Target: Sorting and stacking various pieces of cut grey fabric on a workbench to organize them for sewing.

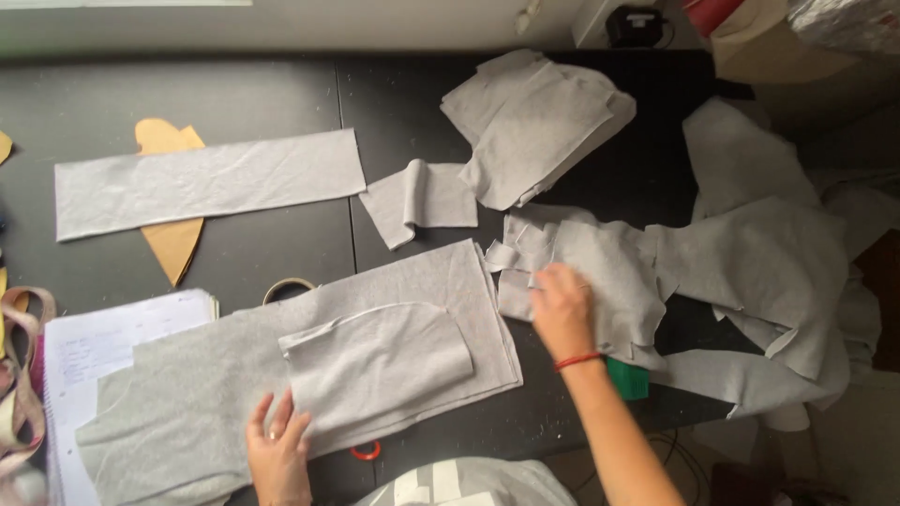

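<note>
While the left hand (pixel 278 454) lies flat with its fingers (pixel 260 415) spread on the lower edge of a large grey fabric panel (pixel 234 394), pressing rather than gripping, the right hand (pixel 562 309) reaches out to a ragged heap of grey fabric scraps (pixel 637 272) on the dark counter (pixel 272 94). That hand is blurred; its fingers rest on the scraps, but whether they have closed on a piece I cannot tell. A red band (pixel 577 360) circles its wrist.

On top of the large panel, just beside the left hand, lies a smaller grey cut piece (pixel 375 361) with a rounded right end. A bit of red-orange handle (pixel 367 452) peeks from under the panel's lower edge. The panel partly covers a white notebook (pixel 94 351) at the left, and a tape roll (pixel 286 286) shows at its upper edge. A green object (pixel 628 379) sits just beside the right forearm, under the scraps.

Farther up the counter, a small folded grey piece (pixel 417 201) lies between a long grey strip (pixel 206 183) and a stack of grey pieces (pixel 534 122). The strip lies across a tan paper pattern (pixel 173 244). More grey fabric (pixel 769 244) trails off the counter's right edge. At the far left a looped measuring tape (pixel 21 375) hangs beside the notebook.
</note>
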